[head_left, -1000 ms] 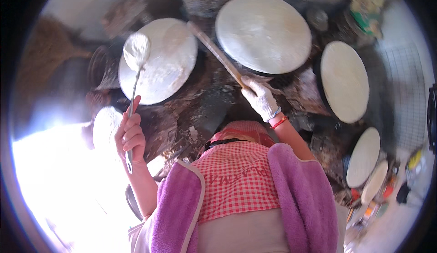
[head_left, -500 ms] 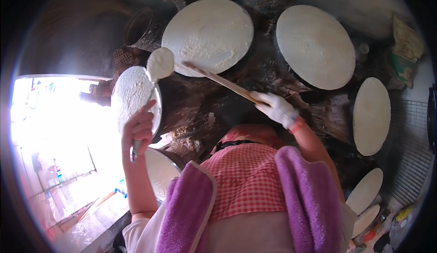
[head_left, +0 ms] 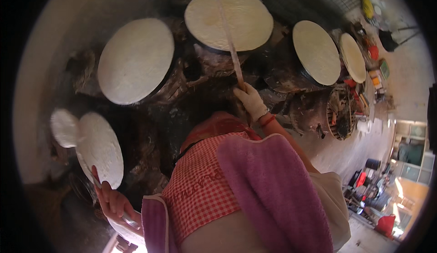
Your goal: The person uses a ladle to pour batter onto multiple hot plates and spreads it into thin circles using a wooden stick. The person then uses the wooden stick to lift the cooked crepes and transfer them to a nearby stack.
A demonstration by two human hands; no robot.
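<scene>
My left hand (head_left: pixel 111 203) grips the metal handle of a ladle (head_left: pixel 63 128) whose bowl is white with batter, beside a round white sheet (head_left: pixel 101 149) at the lower left. My right hand (head_left: pixel 250 100), in a white glove, holds a long wooden stick (head_left: pixel 230 43). The stick reaches up across another round white sheet (head_left: pixel 248 18) at the top middle. A third white round (head_left: pixel 136 59) lies between the two, touched by neither hand. A red checked apron (head_left: pixel 205 189) and a purple towel (head_left: pixel 273 184) fill the foreground.
Two more white rounds (head_left: pixel 316 53) (head_left: pixel 353 57) sit to the right on a dark, sooty stove (head_left: pixel 282 71). A wire basket (head_left: pixel 341 114) stands at the stove's right end. Coloured containers and clutter (head_left: pixel 373 53) lie further right.
The view has swung right. The ladle has moved from beside the upper-left round down to the lower-left round. The stick now lies across the top-middle round.
</scene>
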